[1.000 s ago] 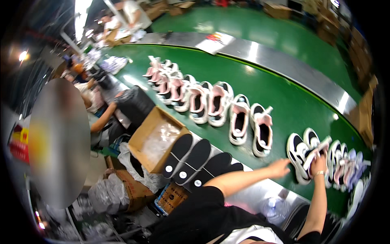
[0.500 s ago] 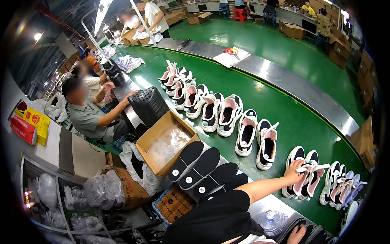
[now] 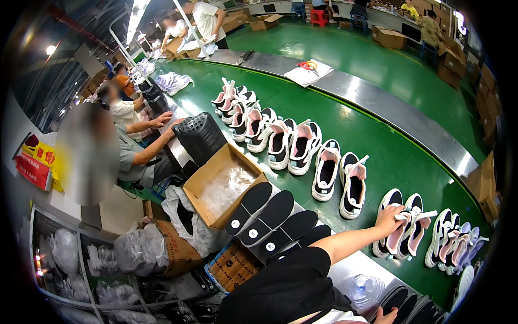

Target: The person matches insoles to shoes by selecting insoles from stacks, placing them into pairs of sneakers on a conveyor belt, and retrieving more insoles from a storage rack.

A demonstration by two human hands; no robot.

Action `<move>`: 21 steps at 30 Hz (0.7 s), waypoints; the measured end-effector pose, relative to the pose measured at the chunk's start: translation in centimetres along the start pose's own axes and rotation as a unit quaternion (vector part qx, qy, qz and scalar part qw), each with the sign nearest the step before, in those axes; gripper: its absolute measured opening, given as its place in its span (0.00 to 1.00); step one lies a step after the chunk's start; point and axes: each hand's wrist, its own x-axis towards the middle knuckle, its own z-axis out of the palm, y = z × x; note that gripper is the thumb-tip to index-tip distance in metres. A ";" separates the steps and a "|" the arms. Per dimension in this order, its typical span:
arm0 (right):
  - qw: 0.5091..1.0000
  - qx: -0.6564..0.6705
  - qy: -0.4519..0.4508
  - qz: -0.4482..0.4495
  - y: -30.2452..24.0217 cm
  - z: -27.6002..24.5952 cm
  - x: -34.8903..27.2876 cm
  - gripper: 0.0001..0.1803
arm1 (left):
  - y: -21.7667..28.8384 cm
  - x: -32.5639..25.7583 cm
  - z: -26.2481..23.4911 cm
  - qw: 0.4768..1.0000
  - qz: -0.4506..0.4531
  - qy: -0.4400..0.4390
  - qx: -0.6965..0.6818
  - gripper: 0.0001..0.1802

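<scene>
My left hand (image 3: 389,217) lay stretched out over the green conveyor belt (image 3: 399,162), fingers curled down onto the heel end of a black-and-white shoe with a pink lining (image 3: 393,233), gripping its upper edge. That shoe stood on the belt toward the right, touching its partner shoe (image 3: 414,229) just beside it, which had a white shoehorn-like strip (image 3: 426,215) sticking out of its opening. My forearm, bare below a black sleeve (image 3: 286,281), ran up from the lower edge to reach it. My right hand (image 3: 384,315) only peeked in at the bottom edge, near a stack of dark insoles (image 3: 402,299); I could not tell whether those fingers were clenched or released.

Further right on the belt sat more pairs (image 3: 456,243) packed closely together. To the left of my shoe, well apart, stood another pair (image 3: 340,175), and beyond it a long row of pairs (image 3: 259,121) curving away up the belt. On the worktop edge near me lay four black insoles (image 3: 270,218) fanned out side by side, next to an open cardboard box (image 3: 218,186) holding clear plastic bags. A clear plastic bottle (image 3: 367,289) stood near my elbow. A seated person (image 3: 129,156) to my left leaned arms on the worktop beside a black perforated bin (image 3: 199,137).
</scene>
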 end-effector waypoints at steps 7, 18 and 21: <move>0.944 0.241 0.160 -0.159 4.5 1.2 3.8 0.09 | -0.9 0.8 1.9 0.987 -0.085 -0.098 -0.098 0.12; 0.904 -0.118 -0.059 -0.407 -14.5 -4.4 13.2 0.04 | -1.7 4.5 -0.6 0.931 -0.003 -0.340 -0.132 0.16; 0.878 -0.179 -0.119 -0.427 -16.2 -3.4 13.2 0.07 | -3.0 4.2 -1.2 0.908 0.022 -0.381 -0.172 0.25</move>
